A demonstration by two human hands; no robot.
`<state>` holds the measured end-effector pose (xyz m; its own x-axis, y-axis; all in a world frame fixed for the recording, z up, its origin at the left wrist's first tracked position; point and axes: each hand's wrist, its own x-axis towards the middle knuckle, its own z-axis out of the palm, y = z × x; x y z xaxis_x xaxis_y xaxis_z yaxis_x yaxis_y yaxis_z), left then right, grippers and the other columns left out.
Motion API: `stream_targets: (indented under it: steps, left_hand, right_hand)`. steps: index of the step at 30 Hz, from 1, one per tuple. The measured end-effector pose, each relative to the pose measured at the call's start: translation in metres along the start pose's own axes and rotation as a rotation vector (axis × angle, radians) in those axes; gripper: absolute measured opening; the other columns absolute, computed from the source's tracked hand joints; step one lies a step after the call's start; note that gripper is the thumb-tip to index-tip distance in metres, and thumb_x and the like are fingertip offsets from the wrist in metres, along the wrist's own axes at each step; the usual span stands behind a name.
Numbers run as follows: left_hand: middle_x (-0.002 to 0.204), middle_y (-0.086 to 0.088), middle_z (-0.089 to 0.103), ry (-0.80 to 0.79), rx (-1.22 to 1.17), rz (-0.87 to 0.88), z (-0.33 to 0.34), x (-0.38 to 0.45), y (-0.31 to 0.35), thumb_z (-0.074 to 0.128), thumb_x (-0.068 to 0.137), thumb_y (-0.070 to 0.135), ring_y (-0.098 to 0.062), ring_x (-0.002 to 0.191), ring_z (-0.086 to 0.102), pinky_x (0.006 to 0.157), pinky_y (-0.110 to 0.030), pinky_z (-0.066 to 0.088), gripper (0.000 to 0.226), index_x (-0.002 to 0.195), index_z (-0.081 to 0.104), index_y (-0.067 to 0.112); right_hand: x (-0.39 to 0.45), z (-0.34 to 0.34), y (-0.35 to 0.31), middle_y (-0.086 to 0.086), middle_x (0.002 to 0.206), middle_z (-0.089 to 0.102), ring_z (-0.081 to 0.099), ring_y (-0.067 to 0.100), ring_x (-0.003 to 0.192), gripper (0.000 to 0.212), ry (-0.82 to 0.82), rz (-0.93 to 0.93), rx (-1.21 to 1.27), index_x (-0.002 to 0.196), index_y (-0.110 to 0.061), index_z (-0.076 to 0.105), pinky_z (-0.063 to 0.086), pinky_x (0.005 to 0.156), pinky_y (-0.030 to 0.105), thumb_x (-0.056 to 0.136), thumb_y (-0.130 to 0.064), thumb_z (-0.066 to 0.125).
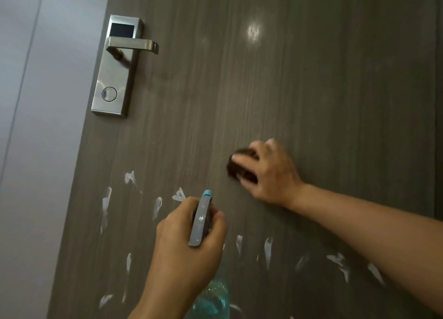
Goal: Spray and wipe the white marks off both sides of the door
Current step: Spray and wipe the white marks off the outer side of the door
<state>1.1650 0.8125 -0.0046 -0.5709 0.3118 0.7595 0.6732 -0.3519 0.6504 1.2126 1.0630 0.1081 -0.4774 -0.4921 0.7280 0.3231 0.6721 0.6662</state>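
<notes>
Right hand [268, 172] clamped on dark cloth [239, 165], pressed to door [311, 90] for scrubbing; left hand [187, 242] gripped spray bottle [201, 220], nozzle aimed at white marks [157, 207].

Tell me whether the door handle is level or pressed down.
Level. The door handle sticks out horizontally from its lock plate, and neither hand touches it.

We are seeing dim, even light | glare spot glinting on the door [253, 31] | right hand [268, 172] blurring | edges bowing
</notes>
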Motion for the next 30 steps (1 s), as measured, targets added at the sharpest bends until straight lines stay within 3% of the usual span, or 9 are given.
stream_targets:
  steps: [4,9,11,13,16,18,24,27,30]
  left_hand:
    - [0.052,0.0,0.049,0.032,0.009,-0.032,0.003,0.004,-0.005,0.069,0.094,0.018,-0.008,0.044,0.041,0.045,-0.022,0.036,0.033,0.067,0.053,0.008]
    - [0.053,0.005,0.052,0.065,0.027,-0.014,0.007,0.005,-0.005,0.07,0.094,0.018,-0.009,0.046,0.043,0.044,-0.019,0.036,0.032,0.068,0.054,0.011]
    - [0.054,0.004,0.053,0.072,0.044,-0.007,0.005,0.005,-0.006,0.071,0.093,0.018,-0.009,0.046,0.045,0.045,-0.021,0.038,0.03,0.068,0.056,0.012]
    - [0.053,0.0,0.053,0.072,0.038,-0.022,0.002,0.006,-0.01,0.07,0.094,0.018,-0.008,0.045,0.044,0.044,-0.022,0.038,0.031,0.067,0.056,0.012]
    - [0.061,-0.006,0.061,0.047,0.019,-0.047,-0.002,0.008,-0.012,0.071,0.095,0.018,-0.008,0.047,0.047,0.046,-0.02,0.041,0.025,0.073,0.063,0.009]
    - [0.066,-0.007,0.063,0.057,0.029,-0.045,-0.004,0.011,-0.013,0.071,0.094,0.018,-0.012,0.049,0.05,0.048,-0.02,0.043,0.021,0.075,0.066,0.01]
    - [0.07,0.004,0.063,0.112,0.07,-0.022,-0.004,0.013,-0.008,0.072,0.093,0.019,-0.01,0.052,0.052,0.049,-0.018,0.043,0.025,0.073,0.061,0.011]
    - [0.07,0.003,0.064,0.1,0.069,-0.012,-0.002,0.01,-0.005,0.072,0.092,0.02,-0.019,0.058,0.056,0.049,-0.021,0.045,0.022,0.075,0.063,0.011]
    - [0.062,-0.005,0.062,0.077,0.051,-0.017,0.0,0.009,-0.004,0.072,0.092,0.02,-0.012,0.048,0.05,0.046,-0.021,0.041,0.023,0.073,0.063,0.009]
  right_hand:
    - [0.034,0.003,-0.006,0.014,0.12,0.051,0.048,0.039,0.095,0.046,0.117,0.464,-0.047,0.127,-0.025,0.066,0.051,0.075,0.049,0.086,-0.045,0.067]
    - [-0.037,0.014,-0.055,0.013,0.125,0.048,0.049,0.034,0.095,0.069,-0.148,-0.23,0.025,0.134,-0.024,0.057,0.048,0.074,0.042,0.074,-0.049,0.079]
    - [-0.041,0.005,-0.039,0.012,0.122,0.049,0.05,0.033,0.094,0.069,-0.192,-0.314,0.002,0.134,-0.024,0.058,0.047,0.073,0.041,0.074,-0.049,0.079]
    - [-0.02,-0.002,-0.015,0.014,0.117,0.053,0.051,0.036,0.092,0.059,-0.095,-0.121,-0.033,0.131,-0.023,0.064,0.051,0.074,0.043,0.078,-0.047,0.077]
    - [0.031,-0.013,0.018,0.014,0.113,0.054,0.05,0.039,0.093,0.041,0.111,0.433,-0.079,0.122,-0.025,0.069,0.052,0.074,0.048,0.086,-0.045,0.069]
    - [0.043,-0.011,0.013,0.013,0.115,0.053,0.05,0.04,0.095,0.039,0.155,0.575,-0.08,0.121,-0.026,0.068,0.052,0.074,0.048,0.087,-0.046,0.066]
    - [-0.027,0.002,-0.05,0.011,0.121,0.053,0.05,0.032,0.093,0.06,-0.216,-0.221,0.025,0.131,-0.024,0.06,0.05,0.07,0.041,0.079,-0.05,0.075]
    - [-0.022,-0.009,-0.054,0.007,0.114,0.054,0.048,0.026,0.091,0.05,-0.22,-0.109,0.101,0.127,-0.026,0.063,0.051,0.067,0.039,0.084,-0.051,0.07]
    - [-0.002,-0.022,-0.041,0.003,0.106,0.052,0.052,0.023,0.09,0.044,-0.063,0.168,0.22,0.125,-0.028,0.067,0.054,0.072,0.039,0.088,-0.052,0.067]
